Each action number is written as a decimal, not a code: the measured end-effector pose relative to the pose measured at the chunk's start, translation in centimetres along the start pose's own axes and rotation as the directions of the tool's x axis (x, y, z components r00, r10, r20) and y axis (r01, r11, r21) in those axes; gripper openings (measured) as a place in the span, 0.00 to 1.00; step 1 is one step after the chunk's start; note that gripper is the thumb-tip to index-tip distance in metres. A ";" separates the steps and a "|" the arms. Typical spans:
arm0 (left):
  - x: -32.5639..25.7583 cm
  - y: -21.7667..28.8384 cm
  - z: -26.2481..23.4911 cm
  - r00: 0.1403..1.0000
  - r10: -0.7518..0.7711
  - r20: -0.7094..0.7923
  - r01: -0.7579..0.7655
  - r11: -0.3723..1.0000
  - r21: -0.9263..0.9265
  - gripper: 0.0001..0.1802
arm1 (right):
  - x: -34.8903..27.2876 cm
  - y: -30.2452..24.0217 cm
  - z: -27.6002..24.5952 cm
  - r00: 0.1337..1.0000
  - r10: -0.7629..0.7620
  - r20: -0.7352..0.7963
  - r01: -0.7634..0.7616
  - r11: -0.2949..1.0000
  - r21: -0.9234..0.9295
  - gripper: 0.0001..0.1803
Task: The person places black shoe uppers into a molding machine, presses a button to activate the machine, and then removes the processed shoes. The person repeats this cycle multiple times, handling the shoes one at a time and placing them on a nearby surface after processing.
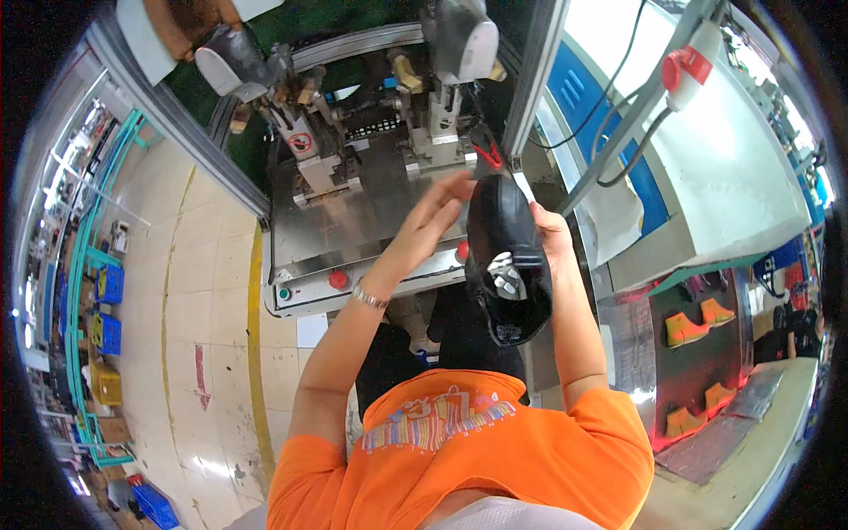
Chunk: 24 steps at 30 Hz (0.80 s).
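In front of me a black shoe is held up, toe pointing away and its opening toward me. Something white and crumpled shows inside that opening. My right hand grips the shoe along its right side, thumb visible and the other fingers hidden behind it. Beside the toe, on the left, is my left hand, its fingers stretched out and slightly blurred. Its fingertips are at the shoe's edge; whether they touch it I cannot tell.
Beyond my hands stands a machine with a metal bed and two shoe-holding stations. Red buttons line its front edge, and a red-handled tool lies on the bed. At right, orange shoe-shaped pieces sit on a dark conveyor. Blue crates stand far left.
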State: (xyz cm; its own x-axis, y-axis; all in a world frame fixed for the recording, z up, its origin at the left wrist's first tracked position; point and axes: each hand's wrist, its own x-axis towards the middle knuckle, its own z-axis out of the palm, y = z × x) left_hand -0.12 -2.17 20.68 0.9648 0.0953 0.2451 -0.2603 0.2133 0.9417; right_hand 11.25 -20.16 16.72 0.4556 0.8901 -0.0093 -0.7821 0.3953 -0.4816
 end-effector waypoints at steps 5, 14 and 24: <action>2.2 -2.3 -1.5 0.885 -0.328 0.330 0.319 0.944 0.081 0.11 | -0.3 -1.1 2.8 0.996 -0.092 0.005 0.093 0.995 -0.049 0.18; 1.1 -0.6 0.2 0.878 -0.225 0.423 0.407 0.814 -0.414 0.23 | 0.2 -2.3 2.8 0.990 -0.009 0.143 0.040 0.976 -0.213 0.23; 3.9 6.3 -0.5 0.564 -0.619 0.547 0.484 0.784 0.389 0.16 | 0.4 -5.5 5.7 0.889 0.415 0.192 -0.118 0.614 -0.780 0.19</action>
State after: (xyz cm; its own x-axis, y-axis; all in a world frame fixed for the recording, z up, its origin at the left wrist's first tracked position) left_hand 1.95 0.02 27.48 0.7254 -0.6102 -0.3185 0.2773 -0.1645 0.9466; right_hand 13.36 -20.68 24.35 -0.0013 0.9992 -0.0401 -0.2027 -0.0395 -0.9785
